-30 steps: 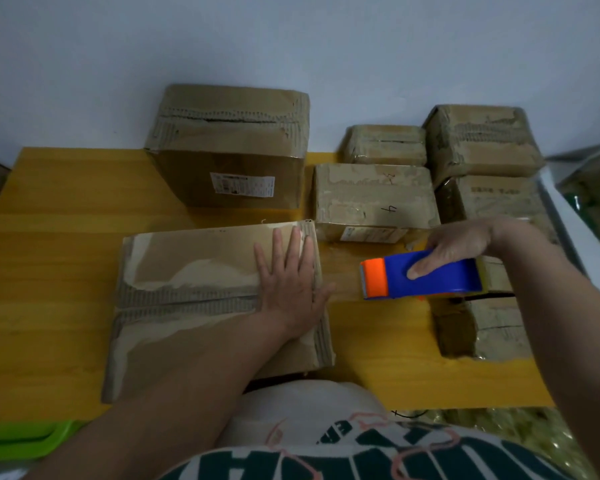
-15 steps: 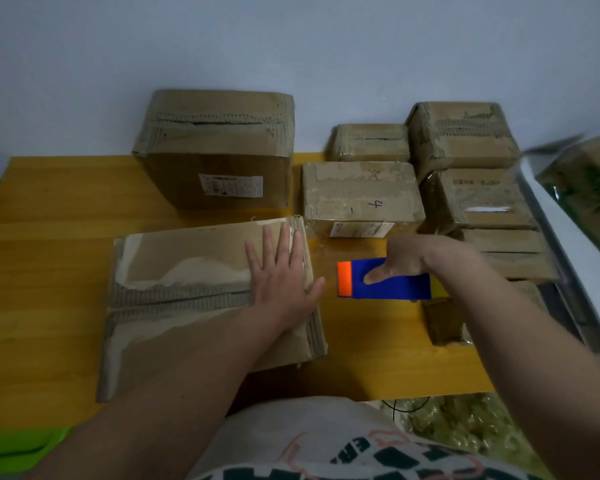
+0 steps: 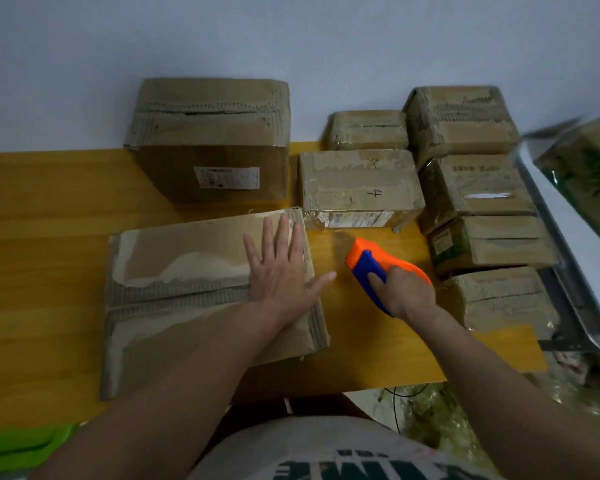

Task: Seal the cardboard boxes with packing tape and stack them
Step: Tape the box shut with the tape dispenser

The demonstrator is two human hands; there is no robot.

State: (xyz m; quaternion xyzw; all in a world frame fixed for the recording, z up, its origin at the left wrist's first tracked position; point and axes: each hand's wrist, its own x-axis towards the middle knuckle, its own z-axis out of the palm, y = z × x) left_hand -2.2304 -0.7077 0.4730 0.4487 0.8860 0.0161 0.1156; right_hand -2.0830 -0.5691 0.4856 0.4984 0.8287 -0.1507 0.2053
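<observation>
The left hand (image 3: pixel 280 271) is laid flat, fingers straight and spread, on the right end of the flat box (image 3: pixel 187 289) at the centre of the frame. The right hand (image 3: pixel 404 294) is curled round the blue and orange tape gun (image 3: pixel 378 270), just right of that box, with its orange nose pointed toward the box edge and apart from it.

The step in hand is judged to be the start of a tape run along the centre seam. It would best be done with the nose set down just over the right edge, so that the tape wraps the end, then drawn leftward straight along the seam while the flaps are pressed level. The pressing hand would need to be slid clear ahead of the gun. The box top is worn and peeled, so firm pressure is likely needed for the tape to hold.

Behind, in the upper centre, a large box (image 3: pixel 210 140) is stood on the yellow table (image 3: pixel 49 202), its top seam gaping slightly. To the right a box marked "4" (image 3: pixel 359 185) and several small boxes (image 3: pixel 465 161) are grouped and partly piled. All are closed; what is inside cannot be told.
</observation>
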